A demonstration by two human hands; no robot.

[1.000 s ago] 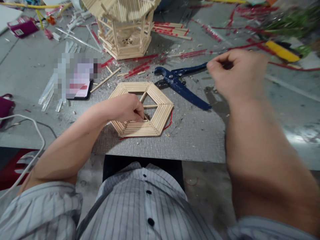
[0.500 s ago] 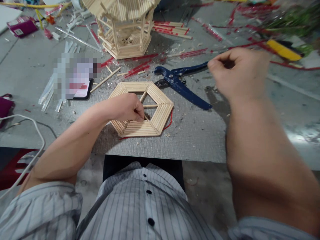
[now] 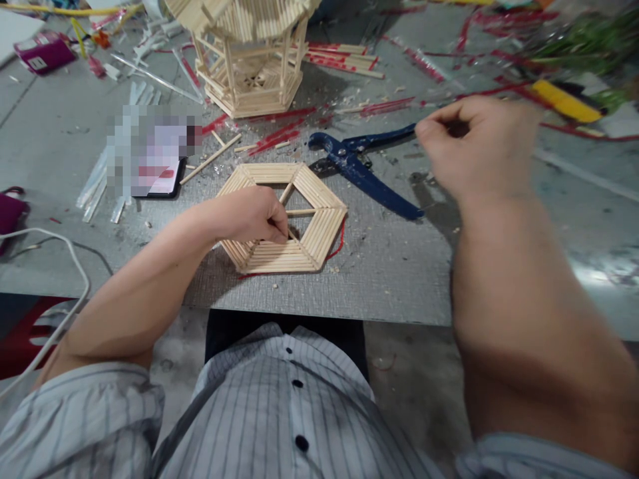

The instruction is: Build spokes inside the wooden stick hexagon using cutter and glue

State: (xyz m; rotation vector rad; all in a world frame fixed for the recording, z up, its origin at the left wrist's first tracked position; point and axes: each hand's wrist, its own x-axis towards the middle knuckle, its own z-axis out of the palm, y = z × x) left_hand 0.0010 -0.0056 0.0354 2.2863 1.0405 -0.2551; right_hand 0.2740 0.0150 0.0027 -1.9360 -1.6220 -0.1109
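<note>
A flat hexagonal frame of thin wooden sticks (image 3: 327, 229) lies near the table's front edge, with sticks crossing its open middle. My left hand (image 3: 257, 214) rests over its left part, thumb and fingers pinched together at the inner edge; what they hold is hidden. To the right, my right hand (image 3: 479, 143) is closed in a pinch, its fingertips at the end of one handle of the blue pliers (image 3: 367, 174). Whether it touches that handle or holds something tiny, I cannot tell. The pliers lie spread, their head just beyond the frame.
A small stick-built pavilion (image 3: 249, 73) stands behind the frame. A phone (image 3: 157, 169) lies at left beside clear plastic strips (image 3: 97, 176). Loose sticks (image 3: 212, 158), red wrappers (image 3: 282, 136) and a yellow-handled tool (image 3: 566, 100) are scattered around. A white cable (image 3: 74, 263) runs at far left.
</note>
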